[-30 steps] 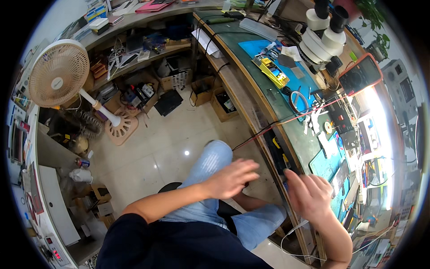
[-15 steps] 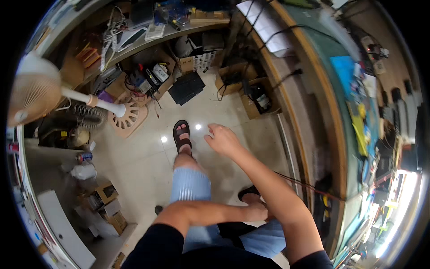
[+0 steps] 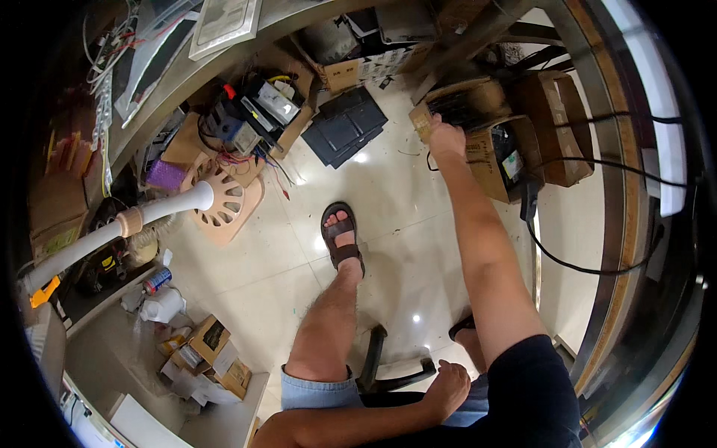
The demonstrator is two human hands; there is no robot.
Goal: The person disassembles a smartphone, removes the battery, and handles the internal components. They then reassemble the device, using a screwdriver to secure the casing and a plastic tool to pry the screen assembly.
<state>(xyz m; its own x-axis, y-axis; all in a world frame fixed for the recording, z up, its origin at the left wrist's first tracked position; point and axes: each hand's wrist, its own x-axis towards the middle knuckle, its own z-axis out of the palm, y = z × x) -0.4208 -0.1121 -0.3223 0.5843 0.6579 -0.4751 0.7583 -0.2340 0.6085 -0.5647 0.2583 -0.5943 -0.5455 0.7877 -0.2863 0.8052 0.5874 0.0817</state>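
Note:
My right arm stretches forward over the floor, and my right hand (image 3: 447, 140) grips the near edge of an open cardboard box (image 3: 420, 123). Dark items (image 3: 472, 107) lie inside that box. Touching it on the near right is a second cardboard box (image 3: 487, 170), with a black object (image 3: 511, 155) bearing a pale label inside. My left hand (image 3: 449, 388) rests low by my right thigh, its fingers curled and nothing visible in them.
A fan base (image 3: 224, 205) and a carton of electronics (image 3: 261, 112) stand at the left. Flat black panels (image 3: 345, 125) lie ahead. Another carton (image 3: 556, 127) is at the right, near a hanging black cable (image 3: 590, 269). A chair base (image 3: 388, 373) is below me.
My right hand has reached forward from above the open floor to the cardboard box. My left hand has shifted lower, away from my right forearm. The view has moved toward the boxes.

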